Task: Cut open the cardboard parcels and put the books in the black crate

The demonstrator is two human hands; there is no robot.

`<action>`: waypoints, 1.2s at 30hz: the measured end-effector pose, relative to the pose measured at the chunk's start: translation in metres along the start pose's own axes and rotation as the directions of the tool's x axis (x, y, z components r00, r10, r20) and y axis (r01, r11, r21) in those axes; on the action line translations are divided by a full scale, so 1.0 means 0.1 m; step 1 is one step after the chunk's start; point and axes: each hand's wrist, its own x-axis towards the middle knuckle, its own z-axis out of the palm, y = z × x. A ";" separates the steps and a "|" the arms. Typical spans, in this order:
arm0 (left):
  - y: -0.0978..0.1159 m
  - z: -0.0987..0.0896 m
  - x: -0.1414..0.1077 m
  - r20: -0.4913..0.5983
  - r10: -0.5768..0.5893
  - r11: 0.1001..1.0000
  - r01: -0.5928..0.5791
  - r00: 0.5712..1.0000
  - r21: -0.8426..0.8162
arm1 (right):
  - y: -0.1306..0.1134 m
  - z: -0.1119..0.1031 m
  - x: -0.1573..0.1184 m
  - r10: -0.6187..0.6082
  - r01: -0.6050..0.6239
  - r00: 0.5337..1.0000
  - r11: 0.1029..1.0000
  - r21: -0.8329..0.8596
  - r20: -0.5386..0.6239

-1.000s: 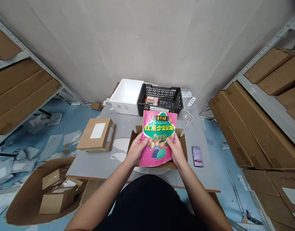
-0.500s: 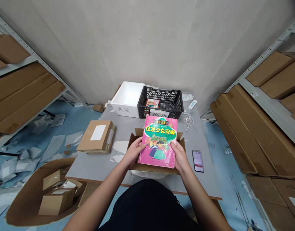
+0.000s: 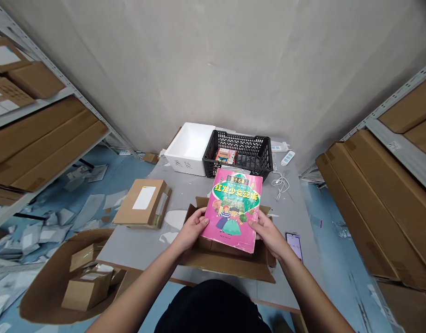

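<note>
A pink children's book with a green oval, yellow title characters and two cartoon figures is held up, cover facing me. Its lower left edge is gripped by my left hand, thumb on the cover and fingers behind. On the other side my right hand pinches the right edge the same way. Under the book stands an open cardboard box with its flaps spread. What I can see of its inside shows bare cardboard; the book hides the rest.
Behind stand a white foam box and a black plastic crate holding small books. A closed carton sits left, a phone right, near a white cable. A large carton with parcels is at lower left; shelves flank the table.
The book has risen slightly out over the box and tilted, its right side lower. More of the box's inside and front flap shows. My view has shifted a little.
</note>
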 end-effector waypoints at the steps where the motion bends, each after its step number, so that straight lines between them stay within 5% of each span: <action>1: 0.06 -0.03 0.04 -0.001 -0.008 1.000 0.008 1.000 0.011 | -0.03 0.01 0.06 -0.004 0.004 1.000 1.000 0.006 -0.020; 6: 0.46 -0.17 0.38 0.074 -0.120 0.988 0.111 0.990 0.107 | -0.20 0.09 0.53 -0.098 0.111 0.982 0.991 0.073 -0.159; 10: 0.75 -0.28 0.94 0.095 -0.110 0.982 0.094 0.989 0.162 | -0.41 0.02 1.07 -0.111 0.114 0.980 0.993 0.011 -0.164; 18: 1.14 -0.47 2.44 -0.084 -0.003 0.979 0.020 0.996 0.201 | -0.96 -0.20 2.56 -0.144 0.111 0.958 0.984 -0.141 -0.248; 23: 1.36 -0.58 3.14 -0.323 0.086 0.923 0.046 0.943 0.382 | -1.13 -0.35 3.38 -0.132 0.009 0.924 0.945 -0.326 -0.359; 28: 1.28 -0.70 3.41 -0.429 0.155 0.893 0.059 0.890 0.446 | -0.88 -0.60 3.68 -0.085 -0.127 0.890 0.897 -0.422 -0.447; 36: 0.97 -0.72 3.34 -0.406 0.098 0.918 0.075 0.909 0.389 | -0.66 -0.67 3.57 -0.049 -0.112 0.907 0.930 -0.351 -0.417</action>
